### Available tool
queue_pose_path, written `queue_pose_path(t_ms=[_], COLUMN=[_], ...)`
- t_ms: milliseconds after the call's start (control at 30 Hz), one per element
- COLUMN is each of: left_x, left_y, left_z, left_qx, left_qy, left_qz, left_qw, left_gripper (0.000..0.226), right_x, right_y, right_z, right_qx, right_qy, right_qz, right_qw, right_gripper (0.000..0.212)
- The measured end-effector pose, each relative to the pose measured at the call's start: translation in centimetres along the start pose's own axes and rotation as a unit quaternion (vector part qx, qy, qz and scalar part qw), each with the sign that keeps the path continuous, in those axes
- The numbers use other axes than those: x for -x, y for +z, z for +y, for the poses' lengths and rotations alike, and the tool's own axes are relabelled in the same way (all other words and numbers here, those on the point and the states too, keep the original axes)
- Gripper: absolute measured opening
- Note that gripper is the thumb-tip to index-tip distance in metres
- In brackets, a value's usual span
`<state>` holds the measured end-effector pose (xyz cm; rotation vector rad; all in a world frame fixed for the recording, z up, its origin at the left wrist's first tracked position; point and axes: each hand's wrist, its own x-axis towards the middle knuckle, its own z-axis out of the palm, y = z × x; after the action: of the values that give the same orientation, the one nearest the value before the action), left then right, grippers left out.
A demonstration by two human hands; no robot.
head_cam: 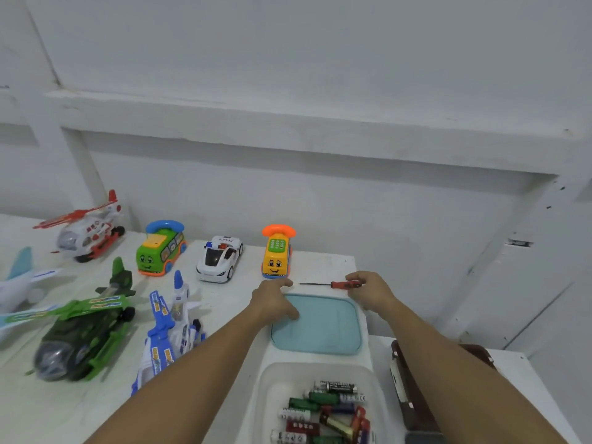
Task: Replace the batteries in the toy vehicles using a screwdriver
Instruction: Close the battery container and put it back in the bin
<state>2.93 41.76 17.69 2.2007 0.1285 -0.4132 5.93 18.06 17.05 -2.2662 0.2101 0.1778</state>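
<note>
Tabletop (96, 411): white, and it carried everything. I took the blue lid (320, 325) as my fixed mark for every place below.
Battery tub (266, 379): on the near side of the lid, right against it as far as I could see. It was open, with loose batteries (323, 411) inside.
Left hand (275, 302): released, lying palm down on the lid's left part, fingers stretched towards its far left corner. I judged it best kept off the tool and free to fetch a toy.
Right hand (368, 288): at the lid's far right corner, fingers curled down over the butt of the tool's handle. I could not tell whether the pinch had closed. I judged the step to be picking up the tool. To do it well I would take the handle mid-length between thumb and two fingers, then lift straight up so the tip did not drag.
Yellow bus (277, 254): upright, just beyond the lid's far left corner, its underside unseen. I judged the task barely begun.
Screwdriver (333, 284): flat on the tabletop just beyond the lid's far edge and parallel to it. Its long axis ran left to right. The red handle lay towards the lid's right side, and the thin shaft pointed left towards the yellow bus, near it but apart.
</note>
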Motion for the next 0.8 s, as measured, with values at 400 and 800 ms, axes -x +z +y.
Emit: queue_pose_path(t_ms=[400,800], left_x=[2.5,7.8], left_y=[0.3,-0.3], left_z=[-0.8,-1.7], left_qx=[0.071,0.296], left_qy=[0.020,0.095], left_qz=[0.064,0.088], left_qw=[0.995,0.946], left_gripper=[0.070,0.031], right_x=[2.6,12.9], right_y=[-1.2,-4.7], right_z=[0.2,-2.0], right_qx=[-0.135,-0.437], right_qy=[-0.005,-0.004], right_qz=[0.007,-0.047], right_qw=[0.991,0.898], right_gripper=[0.015,0.021])
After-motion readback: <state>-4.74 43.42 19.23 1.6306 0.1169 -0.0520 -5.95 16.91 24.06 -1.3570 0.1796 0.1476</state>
